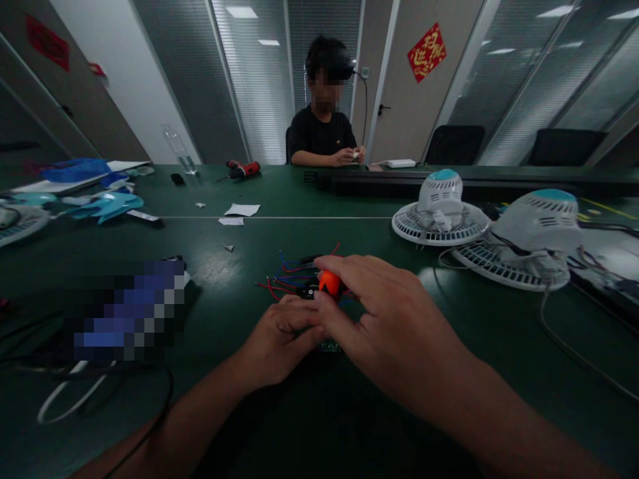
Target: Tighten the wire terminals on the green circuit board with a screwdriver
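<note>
In the head view, both of the person's hands meet low at the centre of the dark green table (349,226). The right hand (384,313) comes in from the lower right with its fingers curled over a small orange knob (329,283), pinching it between thumb and fingertips. The left hand (279,339) lies just beside it, fingers bent and closed down on a small part beneath the knob; what exactly it grips is hidden by the hands, though a sliver of green circuit board (329,346) shows under them. A tangle of red, blue and black wires (287,273) fans out to the left and behind the knob, resting on the table. Well to the right lie two white fan heads (442,206) with teal caps, face down on their grilles. To the left sits a blurred blue object, and scraps of paper (242,210) lie further back. Across the table a second person (324,133) in a black shirt sits with hands together, near a red power drill (243,169).
</note>
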A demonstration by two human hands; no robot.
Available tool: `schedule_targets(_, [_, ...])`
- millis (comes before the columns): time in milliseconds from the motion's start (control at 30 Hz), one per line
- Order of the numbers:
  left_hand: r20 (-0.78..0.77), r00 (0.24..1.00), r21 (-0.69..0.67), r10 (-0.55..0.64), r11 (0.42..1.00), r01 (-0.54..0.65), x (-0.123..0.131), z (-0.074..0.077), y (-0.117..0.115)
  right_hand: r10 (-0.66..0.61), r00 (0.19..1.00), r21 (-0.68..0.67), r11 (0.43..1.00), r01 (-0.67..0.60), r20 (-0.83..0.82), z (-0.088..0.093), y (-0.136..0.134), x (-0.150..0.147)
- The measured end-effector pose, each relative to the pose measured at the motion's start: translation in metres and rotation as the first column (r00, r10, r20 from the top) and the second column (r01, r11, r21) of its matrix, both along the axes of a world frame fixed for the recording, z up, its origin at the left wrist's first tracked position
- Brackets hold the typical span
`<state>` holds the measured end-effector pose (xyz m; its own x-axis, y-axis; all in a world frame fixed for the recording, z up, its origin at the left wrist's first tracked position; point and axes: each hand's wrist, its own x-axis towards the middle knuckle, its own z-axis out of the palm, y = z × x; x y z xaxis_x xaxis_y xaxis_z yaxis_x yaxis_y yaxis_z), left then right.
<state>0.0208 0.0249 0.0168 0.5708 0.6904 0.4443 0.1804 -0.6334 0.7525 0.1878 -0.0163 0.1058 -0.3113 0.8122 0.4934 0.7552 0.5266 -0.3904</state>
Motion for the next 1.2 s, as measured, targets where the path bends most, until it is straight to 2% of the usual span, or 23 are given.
schedule_targets(233, [0.001,1.000,-0.037,0.011,0.999,-0.011,0.0000,-0.0022,0.0000,-0.025,0.999,-0.015,1.000,0.026,0.045,0.0002,-0.0015,-0.0016])
schedule_targets(467, [0.013,0.999,0.002,0.034,0.999,-0.034,0.0009,-0.0029,-0.0021,-0.002,1.000,0.055,0.998,0.001,0.030,-0.0036,0.0004,-0.0024])
schedule_targets(667, [0.030,0.999,-0.045,-0.009,0.999,0.010,-0.0017,-0.0081,-0.0022,0.014,0.999,0.077,0.997,-0.016,0.034,-0.0033,0.0013,-0.0012])
schedule_targets(900, [-0.072,0.997,-0.062,-0.015,0.998,0.010,-0.0031,-0.0073,-0.0029,0.005,0.999,0.073,0.997,-0.008,0.042,-0.0052,-0.0002,-0.0001])
schedule_targets(1200, [-0.046,0.997,-0.080,-0.068,0.995,0.064,-0.0028,-0.0037,-0.0009,0.016,0.998,0.083,0.996,-0.021,0.067,-0.0020,-0.0002,-0.0021])
